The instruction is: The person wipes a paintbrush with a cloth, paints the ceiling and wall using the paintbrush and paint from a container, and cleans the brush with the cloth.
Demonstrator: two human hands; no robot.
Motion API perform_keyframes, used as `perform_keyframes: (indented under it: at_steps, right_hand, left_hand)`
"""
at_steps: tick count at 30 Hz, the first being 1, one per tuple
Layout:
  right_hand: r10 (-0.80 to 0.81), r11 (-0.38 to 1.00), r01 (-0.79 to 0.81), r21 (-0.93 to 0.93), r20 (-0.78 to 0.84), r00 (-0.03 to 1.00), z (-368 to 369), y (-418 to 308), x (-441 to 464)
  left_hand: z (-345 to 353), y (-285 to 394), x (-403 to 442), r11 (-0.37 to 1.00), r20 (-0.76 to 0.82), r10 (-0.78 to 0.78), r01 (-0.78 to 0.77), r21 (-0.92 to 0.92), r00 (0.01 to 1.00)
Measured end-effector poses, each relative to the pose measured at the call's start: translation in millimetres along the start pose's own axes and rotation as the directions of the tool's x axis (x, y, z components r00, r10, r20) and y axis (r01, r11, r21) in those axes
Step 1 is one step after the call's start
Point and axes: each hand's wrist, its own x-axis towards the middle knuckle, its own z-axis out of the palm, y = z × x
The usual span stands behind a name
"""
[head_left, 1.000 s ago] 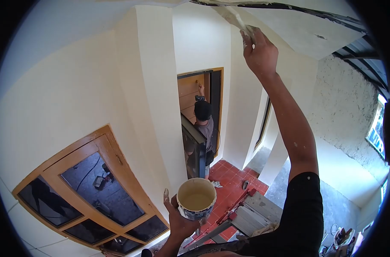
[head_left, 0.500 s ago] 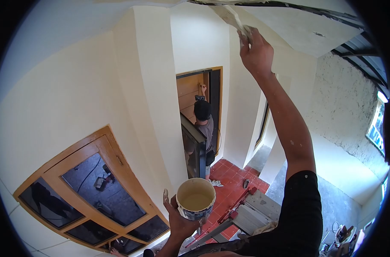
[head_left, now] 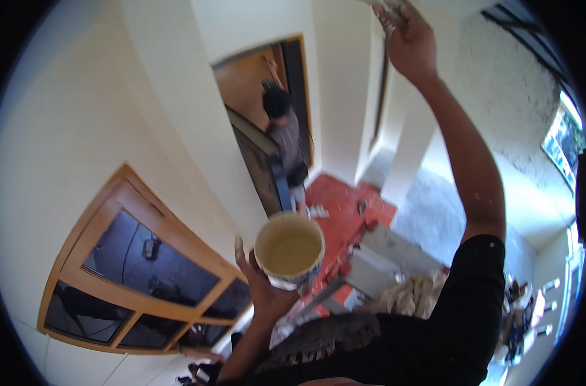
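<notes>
Below me lies a red floor [head_left: 334, 193]; on my left a wood-framed window [head_left: 148, 260] sits in a cream wall [head_left: 80, 122], and daylight fills the right-hand window [head_left: 565, 143].

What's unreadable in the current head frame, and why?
Head view, all:
Tool in the right hand: mostly cut off by the top edge.
Left hand: some fingers hidden behind the bucket.
Co-worker's raised hand: anything it holds is too small and blurred.
Shirt print: blurred, illegible.
</notes>
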Motion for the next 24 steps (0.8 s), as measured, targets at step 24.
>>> perform_keyframes:
  at_steps: [24]
  right_hand:
    - [0.508, 0.855, -0.362, -0.371, 0.739, 0.443, -233.0, -53.9, -180.0]
  left_hand:
    - [158.3, -35.1, -19.0, 0.981, 0.671, 0.074, 0.069, -0.183, 0.737]
